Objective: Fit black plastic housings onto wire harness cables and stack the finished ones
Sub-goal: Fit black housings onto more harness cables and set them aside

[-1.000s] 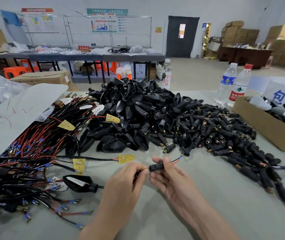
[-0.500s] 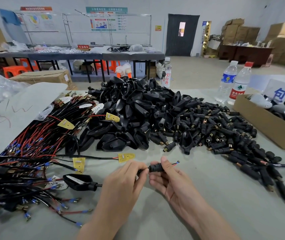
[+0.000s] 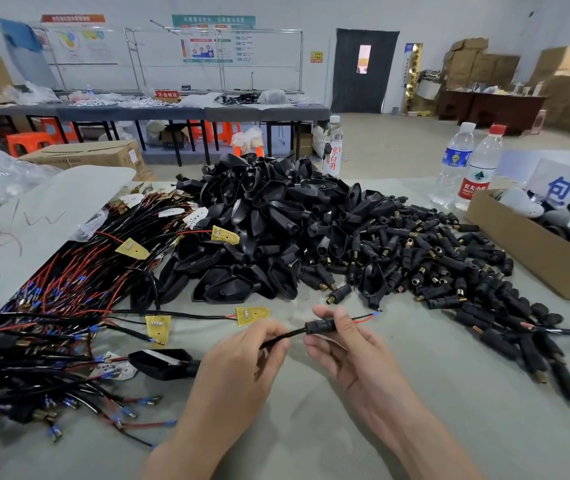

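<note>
Black plastic housing is pinched by the right hand, with the left hand pinching the cable just beside it. Cable's long axis runs left-low to right-high, red wire tip poking out rightward, so I'd guess any sliding goes along that line.

Person seen only as two hands and forearms. Visible: left hand, bare, slim fingers, knuckle creases plain across the back. Also right hand, bare, long fingers, faint creases at the finger joints and on the palm side. The left forearm and right forearm are both bare down to the lower frame edge, surface smooth. Nails too small to judge.
</note>
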Available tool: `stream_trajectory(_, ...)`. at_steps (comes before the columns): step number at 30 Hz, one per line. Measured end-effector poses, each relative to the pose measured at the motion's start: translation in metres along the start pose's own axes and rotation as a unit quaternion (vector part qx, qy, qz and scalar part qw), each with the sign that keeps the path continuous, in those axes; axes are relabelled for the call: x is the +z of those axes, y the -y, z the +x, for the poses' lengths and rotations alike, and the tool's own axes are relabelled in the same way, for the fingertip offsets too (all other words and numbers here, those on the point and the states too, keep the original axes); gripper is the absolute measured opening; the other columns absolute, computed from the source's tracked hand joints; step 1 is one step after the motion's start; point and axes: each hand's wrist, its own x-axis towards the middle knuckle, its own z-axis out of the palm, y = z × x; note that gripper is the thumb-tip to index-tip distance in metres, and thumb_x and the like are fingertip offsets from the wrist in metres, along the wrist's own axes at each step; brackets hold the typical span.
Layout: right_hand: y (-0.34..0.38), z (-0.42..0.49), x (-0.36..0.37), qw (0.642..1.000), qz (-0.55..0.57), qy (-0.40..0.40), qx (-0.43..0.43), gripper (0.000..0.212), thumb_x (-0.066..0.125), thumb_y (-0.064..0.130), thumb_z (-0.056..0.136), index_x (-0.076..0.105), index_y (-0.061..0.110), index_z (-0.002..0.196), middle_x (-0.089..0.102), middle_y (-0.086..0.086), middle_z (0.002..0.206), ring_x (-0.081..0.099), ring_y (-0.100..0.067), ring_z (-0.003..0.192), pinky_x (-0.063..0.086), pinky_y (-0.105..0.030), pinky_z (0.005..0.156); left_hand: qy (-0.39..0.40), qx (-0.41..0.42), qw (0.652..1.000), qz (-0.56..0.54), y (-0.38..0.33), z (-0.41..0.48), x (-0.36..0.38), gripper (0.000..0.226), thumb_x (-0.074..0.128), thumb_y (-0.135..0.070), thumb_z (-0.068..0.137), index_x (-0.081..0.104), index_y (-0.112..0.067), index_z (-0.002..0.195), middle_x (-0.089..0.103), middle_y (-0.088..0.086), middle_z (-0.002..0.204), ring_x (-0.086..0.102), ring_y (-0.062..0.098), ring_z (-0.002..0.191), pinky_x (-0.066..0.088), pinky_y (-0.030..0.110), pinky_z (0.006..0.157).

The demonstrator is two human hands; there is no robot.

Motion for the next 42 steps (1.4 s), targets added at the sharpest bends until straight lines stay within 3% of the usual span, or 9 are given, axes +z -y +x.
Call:
stream_trajectory(4,-0.004,-0.002,0.002,0.999,-0.019,0.027,0.021,0.032,0.061,0.032,0.089,0.078,0.007,0.101,0.073,-0.020,0.100,0.073,-0.023,0.080,0.059,-0.027,0.067,-0.005,0.016,1.000,0.016,-0.002,-0.001,0.003,0.012,0.058,-0.038,0.096,0.063,-0.027,0.094,0.066,-0.018,0.078,0.061,0.002,0.068,0.047,0.024,0.063)
stream_trajectory(8,-0.003,-0.002,0.000,0.999,-0.036,0.033,0.014,0.031,0.064,0.035,0.086,0.078,0.012,0.103,0.074,-0.016,0.104,0.072,-0.021,0.079,0.058,-0.027,0.067,-0.007,0.017,0.999,0.028,0.000,0.000,0.000,0.023,0.051,-0.046,0.091,0.064,-0.028,0.097,0.065,-0.023,0.079,0.058,-0.002,0.082,0.046,0.021,0.071)
stream_trajectory(11,0.001,0.000,-0.003,0.999,-0.031,0.026,0.000,0.034,0.065,0.038,0.082,0.079,0.014,0.102,0.074,-0.014,0.104,0.070,-0.020,0.079,0.058,-0.027,0.068,-0.014,0.033,0.998,0.055,0.003,0.001,-0.003,0.016,0.052,-0.042,0.091,0.061,-0.030,0.092,0.062,-0.023,0.076,0.051,-0.003,0.086,0.042,0.021,0.074)
stream_trajectory(19,-0.004,-0.001,-0.002,0.996,-0.076,0.054,0.015,0.043,0.050,0.047,0.093,0.077,0.018,0.108,0.074,-0.013,0.111,0.070,-0.021,0.082,0.058,-0.030,0.068,-0.004,0.031,0.998,0.063,0.000,0.000,0.000,0.018,0.051,-0.039,0.093,0.065,-0.027,0.094,0.067,-0.021,0.082,0.050,-0.001,0.087,0.040,0.020,0.075)
stream_trajectory(23,-0.002,0.001,-0.006,0.992,-0.121,0.036,-0.002,0.045,0.048,0.051,0.089,0.078,0.024,0.106,0.075,-0.010,0.110,0.071,-0.019,0.082,0.057,-0.028,0.068,0.009,0.010,0.999,0.037,-0.004,0.001,-0.001,0.021,0.056,-0.036,0.092,0.066,-0.026,0.107,0.066,-0.021,0.084,0.051,-0.004,0.090,0.041,0.021,0.079)
stream_trajectory(28,-0.006,0.000,-0.002,0.980,-0.194,0.026,-0.036,0.044,0.048,0.058,0.087,0.076,0.032,0.109,0.075,-0.005,0.111,0.072,-0.018,0.088,0.055,-0.025,0.069,0.092,0.032,0.995,0.022,-0.008,-0.002,-0.005,0.036,0.054,-0.035,0.090,0.056,-0.038,0.126,0.057,-0.024,0.086,0.050,-0.007,0.091,0.041,0.022,0.086)
stream_trajectory(34,-0.006,0.000,-0.004,0.971,-0.231,0.024,-0.057,0.045,0.044,0.061,0.093,0.073,0.035,0.115,0.074,0.001,0.113,0.073,-0.017,0.092,0.055,-0.024,0.072,0.097,0.042,0.994,0.002,-0.011,-0.003,-0.006,0.043,0.052,-0.045,0.089,0.054,-0.044,0.132,0.057,-0.023,0.088,0.049,-0.008,0.092,0.039,0.020,0.088)
stream_trajectory(38,-0.009,0.001,-0.003,0.970,-0.234,0.029,-0.050,0.044,0.044,0.059,0.092,0.074,0.036,0.114,0.074,0.000,0.113,0.072,-0.015,0.092,0.055,-0.022,0.071,0.070,0.063,0.995,0.033,-0.010,-0.002,-0.001,0.034,0.049,-0.046,0.092,0.068,-0.027,0.113,0.066,-0.022,0.092,0.046,-0.007,0.090,0.039,0.022,0.081)
stream_trajectory(42,-0.007,0.002,-0.005,0.972,-0.225,0.021,-0.064,0.043,0.044,0.057,0.091,0.076,0.034,0.110,0.075,-0.001,0.110,0.071,-0.014,0.083,0.055,-0.022,0.069,0.049,0.063,0.996,0.048,-0.006,-0.001,0.001,0.032,0.048,-0.042,0.093,0.070,-0.023,0.103,0.067,-0.017,0.089,0.049,0.001,0.089,0.039,0.023,0.079)
